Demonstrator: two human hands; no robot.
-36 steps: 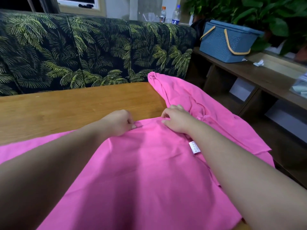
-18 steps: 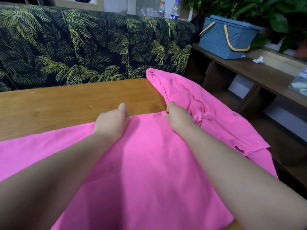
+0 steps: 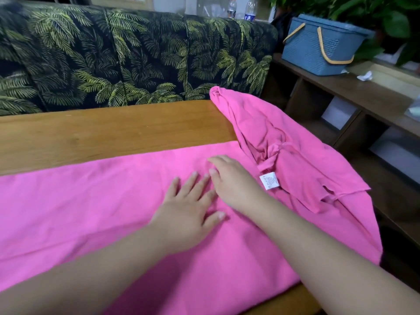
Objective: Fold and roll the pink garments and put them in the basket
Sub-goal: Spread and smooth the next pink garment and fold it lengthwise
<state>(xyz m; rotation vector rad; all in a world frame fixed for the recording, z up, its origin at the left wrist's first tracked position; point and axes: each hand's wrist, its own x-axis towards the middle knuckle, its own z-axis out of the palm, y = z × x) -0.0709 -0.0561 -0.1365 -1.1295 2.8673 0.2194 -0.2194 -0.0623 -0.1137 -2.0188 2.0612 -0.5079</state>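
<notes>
A pink garment lies spread flat across the wooden table. Its right part is bunched and hangs over the table's right end, with a white label showing. My left hand lies flat on the cloth near the middle, fingers straight and spread. My right hand rests on the cloth just right of it, fingers extended and touching the fabric. The blue basket with tan handles stands on a shelf at the far right.
A sofa with a palm-leaf print runs behind the table. A dark wooden shelf unit stands to the right, with a crumpled white scrap on it. Two bottles and green plants are behind.
Both hands let go of the garment's far edge and drew back toward me, and now lie flat on the cloth. The label has come back into sight.
</notes>
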